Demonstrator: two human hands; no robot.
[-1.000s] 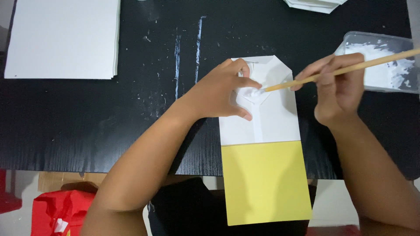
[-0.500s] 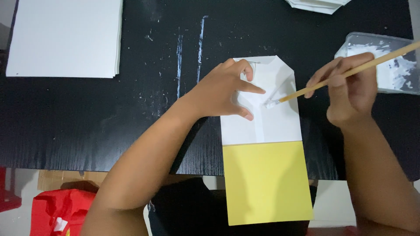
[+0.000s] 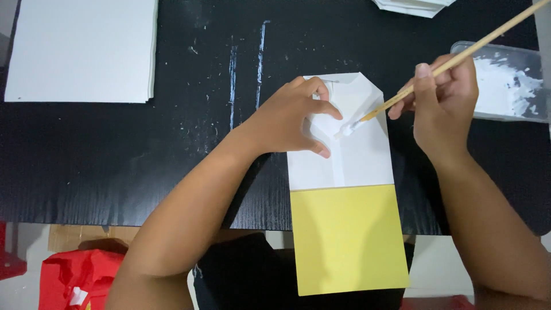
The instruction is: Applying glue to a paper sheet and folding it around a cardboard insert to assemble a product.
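The left hand [image 3: 293, 120] lies flat-curled on the white upper part of the folded paper [image 3: 350, 155], fingers spread and pressing a flap down, gripping nothing. The right hand [image 3: 445, 106] is closed in a pencil grip around a wooden brush [image 3: 436, 69], whose white-loaded tip touches the paper just beyond the left fingertips. To do this well, the left hand probably needs to hold the fold steady with its fingertips clear of the wet patch, while the brush lays a thin, even coat along the fold and not over the edge. Just right of the right hand sits a clear tray [image 3: 505, 86] smeared with white paste. The paper's yellow lower half hangs over the black table [image 3: 115, 155] edge toward the person. Well left of the left hand lies a stack of white sheets [image 3: 80, 51]; more folded white paper [image 3: 413, 6] lies above the right hand. No labels are legible.
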